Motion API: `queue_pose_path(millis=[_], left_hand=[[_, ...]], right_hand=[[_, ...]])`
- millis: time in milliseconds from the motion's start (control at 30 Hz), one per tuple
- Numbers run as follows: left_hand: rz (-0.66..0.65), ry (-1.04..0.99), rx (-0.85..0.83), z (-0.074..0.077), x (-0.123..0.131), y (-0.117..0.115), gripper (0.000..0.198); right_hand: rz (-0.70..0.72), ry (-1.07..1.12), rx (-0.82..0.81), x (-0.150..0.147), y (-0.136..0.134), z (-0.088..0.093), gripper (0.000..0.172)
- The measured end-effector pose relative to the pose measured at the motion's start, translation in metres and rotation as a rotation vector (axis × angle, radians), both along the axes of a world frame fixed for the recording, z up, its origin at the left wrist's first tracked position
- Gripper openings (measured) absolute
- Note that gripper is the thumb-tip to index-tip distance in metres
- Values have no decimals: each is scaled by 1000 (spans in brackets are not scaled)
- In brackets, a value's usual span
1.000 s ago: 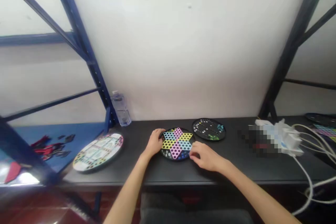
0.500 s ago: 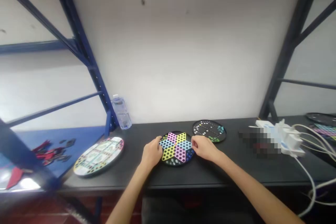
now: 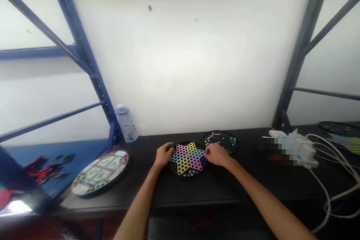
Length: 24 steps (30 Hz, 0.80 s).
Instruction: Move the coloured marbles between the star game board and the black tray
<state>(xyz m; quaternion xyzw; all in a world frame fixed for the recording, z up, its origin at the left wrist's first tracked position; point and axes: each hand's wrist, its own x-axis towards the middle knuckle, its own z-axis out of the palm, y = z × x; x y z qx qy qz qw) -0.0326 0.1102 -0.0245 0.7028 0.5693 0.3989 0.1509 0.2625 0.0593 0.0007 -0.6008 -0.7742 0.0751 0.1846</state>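
Observation:
A round black Chinese-checkers board [image 3: 188, 158] with a pink, yellow and blue star lies on the black tabletop [image 3: 253, 180]. My left hand [image 3: 163, 155] grips its left rim with curled fingers. My right hand [image 3: 217, 154] holds the right rim the same way. A second round black board [image 3: 226, 138] with coloured pegs lies just behind my right hand.
A larger round game board [image 3: 99, 171] rests at the left end of the table. A clear water bottle [image 3: 126, 123] stands by the blue rack post [image 3: 84, 52]. White boxes and cables [image 3: 317, 153] lie to the right. Red and black pieces [image 3: 45, 165] sit on the blue shelf.
The star board has turned between my hands. My right hand slid from the near right rim up to the far right rim. The left hand stays on the left rim.

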Motion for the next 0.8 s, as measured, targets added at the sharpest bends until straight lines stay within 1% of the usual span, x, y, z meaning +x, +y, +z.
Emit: queue_pose_path(millis=[133, 300, 400, 500, 533, 600, 733, 800], left_hand=[[-10, 14, 9, -5, -1, -2, 28], [10, 42, 38, -9, -1, 0, 29], [6, 69, 55, -13, -4, 3, 30], [-3, 87, 72, -18, -5, 5, 30], [-6, 87, 75, -18, -6, 5, 30], [-7, 79, 77, -19, -6, 6, 30], [-6, 72, 69, -19, -5, 5, 30], [2, 72, 63, -18, -5, 5, 30]], right_hand=[[2, -28, -26, -3, -5, 1, 15], [-5, -39, -112, -6, -1, 1, 14], [-2, 7, -132, -5, 2, -2, 14], [-31, 123, -114, -3, 4, -7, 12], [-31, 198, -112, -1, 5, -9, 12], [-21, 422, -152, 3, 7, -13, 13], [30, 1087, -386, 16, 15, -18, 19], [51, 1408, -508, 24, 20, -21, 18]])
